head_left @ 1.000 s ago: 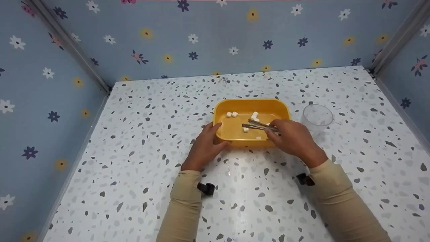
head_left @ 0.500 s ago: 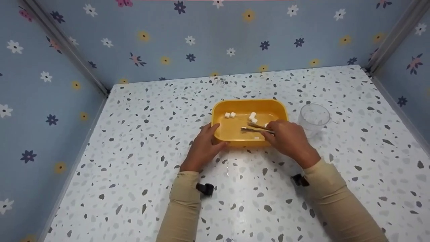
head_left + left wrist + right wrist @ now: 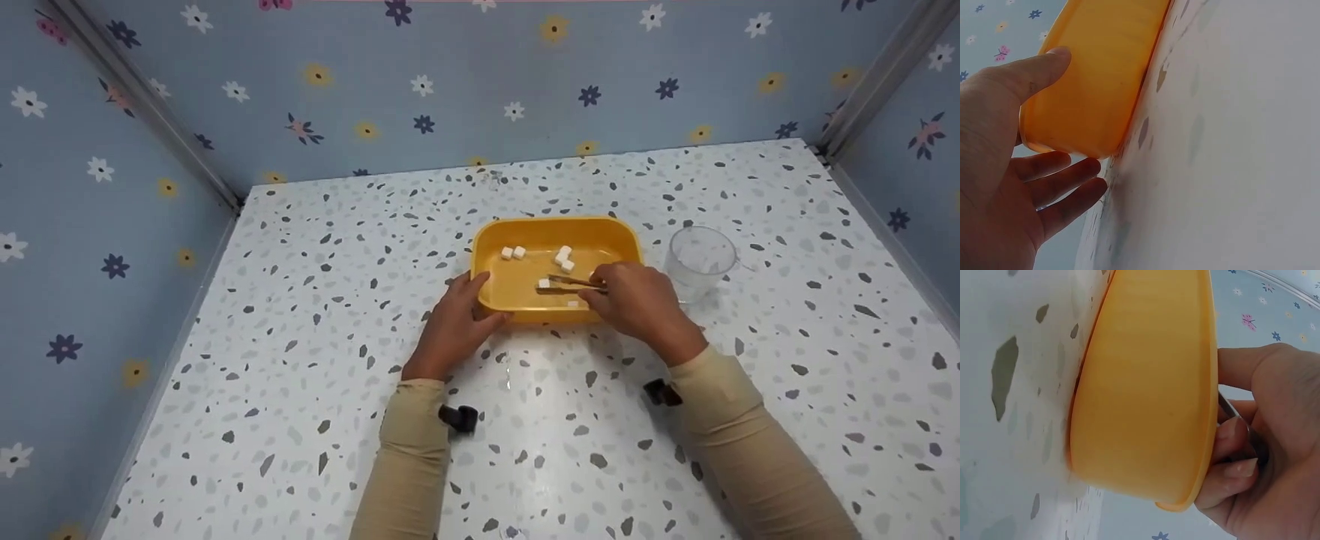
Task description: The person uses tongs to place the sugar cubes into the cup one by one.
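Note:
A yellow rectangular tub [image 3: 555, 309] stands on the table with several small white cubes [image 3: 562, 256] inside. My left hand [image 3: 453, 328] holds its near left corner, thumb [image 3: 1053, 64] on the front wall and a finger over the rim. In my right hand [image 3: 637, 304] I grip metal tongs [image 3: 574, 289], reaching over the tub's right end. The tongs' arms are slightly apart, with one white cube [image 3: 544, 284] at their tips. In the right wrist view the tub wall [image 3: 1145, 394] hides the tips; part of the metal [image 3: 1235, 413] shows between my fingers.
A clear glass mug [image 3: 701, 262] stands just right of the tub, close to my right hand, its handle facing right. The speckled white table [image 3: 315, 300] is bounded by flower-patterned walls [image 3: 465, 82] at the back and sides.
The tongs have shifted toward the near left cube, and their tips now flank it. My right hand moved slightly left. My left hand keeps its hold on the tub's corner.

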{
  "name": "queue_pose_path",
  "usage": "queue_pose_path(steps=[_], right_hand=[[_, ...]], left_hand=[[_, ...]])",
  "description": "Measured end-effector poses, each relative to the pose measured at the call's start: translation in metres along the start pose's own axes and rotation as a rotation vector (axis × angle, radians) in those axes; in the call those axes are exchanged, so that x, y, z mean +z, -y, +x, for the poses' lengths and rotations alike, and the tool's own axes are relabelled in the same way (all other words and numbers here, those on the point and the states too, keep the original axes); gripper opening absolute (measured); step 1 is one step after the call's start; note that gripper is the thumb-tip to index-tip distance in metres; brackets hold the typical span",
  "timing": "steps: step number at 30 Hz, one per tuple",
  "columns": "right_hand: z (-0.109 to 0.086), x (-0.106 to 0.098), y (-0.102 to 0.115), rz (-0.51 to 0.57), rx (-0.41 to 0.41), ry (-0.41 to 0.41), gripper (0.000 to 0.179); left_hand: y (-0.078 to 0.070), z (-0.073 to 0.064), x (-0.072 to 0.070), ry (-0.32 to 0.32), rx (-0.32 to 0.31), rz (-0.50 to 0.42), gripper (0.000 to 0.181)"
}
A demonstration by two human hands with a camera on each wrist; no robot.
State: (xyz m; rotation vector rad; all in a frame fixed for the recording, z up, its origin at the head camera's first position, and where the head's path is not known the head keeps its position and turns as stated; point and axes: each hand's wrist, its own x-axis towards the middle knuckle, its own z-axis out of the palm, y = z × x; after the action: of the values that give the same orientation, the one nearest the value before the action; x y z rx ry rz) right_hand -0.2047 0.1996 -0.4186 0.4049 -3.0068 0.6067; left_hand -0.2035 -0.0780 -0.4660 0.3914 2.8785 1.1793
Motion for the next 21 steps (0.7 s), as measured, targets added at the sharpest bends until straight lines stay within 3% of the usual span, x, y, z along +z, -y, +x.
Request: queue_pose_path(steps=[5, 21], right_hand=[[0.0002, 0.003, 0.0018, -0.006, 0.018, -0.025, 0.028], [-0.0024, 0.0087, 0.0035, 0.001, 0.02, -0.092, 0.02]], left_hand=[[-0.0023, -0.0007, -0.0003, 0.011, -0.016, 0.013, 0.073], [-0.0016, -0.0009, -0.0023, -0.017, 0.042, 0.055, 0.067]])
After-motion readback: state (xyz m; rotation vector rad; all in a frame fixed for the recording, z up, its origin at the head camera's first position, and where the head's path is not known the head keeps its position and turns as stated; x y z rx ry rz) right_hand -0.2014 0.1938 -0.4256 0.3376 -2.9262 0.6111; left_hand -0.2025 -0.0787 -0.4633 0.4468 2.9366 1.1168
